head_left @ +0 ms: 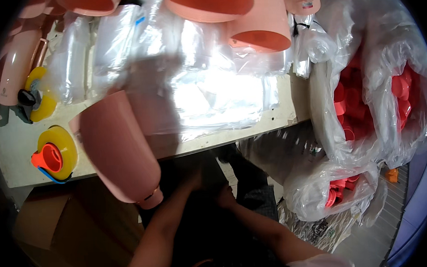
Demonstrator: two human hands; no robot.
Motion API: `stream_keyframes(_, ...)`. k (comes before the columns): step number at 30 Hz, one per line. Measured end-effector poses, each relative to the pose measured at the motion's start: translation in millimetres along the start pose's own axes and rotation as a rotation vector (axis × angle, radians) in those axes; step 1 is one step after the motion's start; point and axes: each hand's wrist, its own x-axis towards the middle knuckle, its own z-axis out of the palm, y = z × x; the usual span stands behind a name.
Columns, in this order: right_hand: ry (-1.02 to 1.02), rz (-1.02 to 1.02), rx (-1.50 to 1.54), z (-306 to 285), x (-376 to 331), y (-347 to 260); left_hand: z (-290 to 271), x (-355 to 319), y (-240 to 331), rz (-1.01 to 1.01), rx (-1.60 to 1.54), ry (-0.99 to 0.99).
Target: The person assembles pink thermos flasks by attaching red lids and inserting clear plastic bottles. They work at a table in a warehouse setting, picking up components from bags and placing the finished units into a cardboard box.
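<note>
From the head view, a pink bottle (119, 149) lies tilted over the table edge (233, 137) at centre left. Both hands, left hand (194, 178) and right hand (224, 196), meet below in the dark lap; whether either grips anything I cannot tell.

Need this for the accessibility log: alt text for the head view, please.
Both hands, left hand and right hand, meet low under the edge of a worktable; whether they hold anything cannot be told. A pink bottle overhangs the table beside tape rolls, clear plastic bags and bagged red caps.
</note>
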Motion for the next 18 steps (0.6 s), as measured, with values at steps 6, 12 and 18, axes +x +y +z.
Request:
stream_keyframes(6, -0.425, -0.318, 0.533, -128.2, 11.9, -35.2, 90.6, 30.7, -42.6, -0.08, 0.207, -0.463)
stream_keyframes(12, 0.481, -0.624, 0.781, -229.1, -65.5, 13.5, 48.1, 38.3, 8.4, -0.286, 0.455, -0.294)
stream_keyframes(18, 1.496, -0.119, 0.123, -245.6, -212.6, 260.3, 31.2, 69.8, 224.3, 0.224, 0.26, 0.437)
